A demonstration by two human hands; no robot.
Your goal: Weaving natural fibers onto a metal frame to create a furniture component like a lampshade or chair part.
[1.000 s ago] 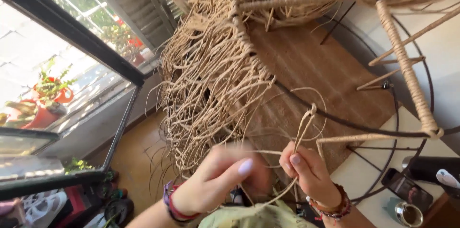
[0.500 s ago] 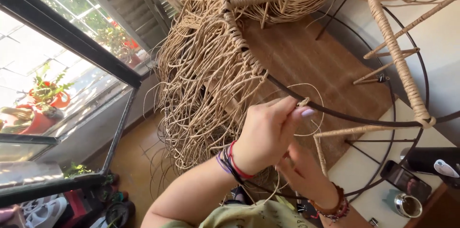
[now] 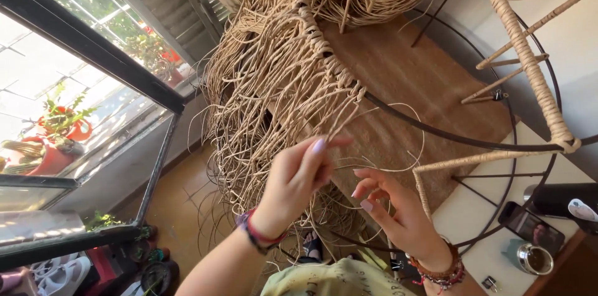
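Head view, looking down: the left hand [image 3: 299, 174] is raised with thumb and fingers pinched together on a thin tan cord strand [image 3: 398, 165], which loops out to the right in a loose curve and comes back toward the right hand [image 3: 389, 209]. The right hand sits just below and beside the left, palm up, fingers half curled and spread; whether it actually grips the strand cannot be told. Both hands are close together but not touching, in front of the dark metal hoop frame [image 3: 461, 140]. Along the hoop's upper left arc runs a wrapped, knotted edge from which a thick mass of hanging cords [image 3: 268, 103] falls toward the floor. A cord-wrapped spoke [image 3: 529, 65] crosses the frame at upper right. Under the frame lies a woven brown mat [image 3: 398, 78]. At lower right a phone [image 3: 534, 229] and a small metal cup [image 3: 537, 258] rest on a white surface [image 3: 473, 215].
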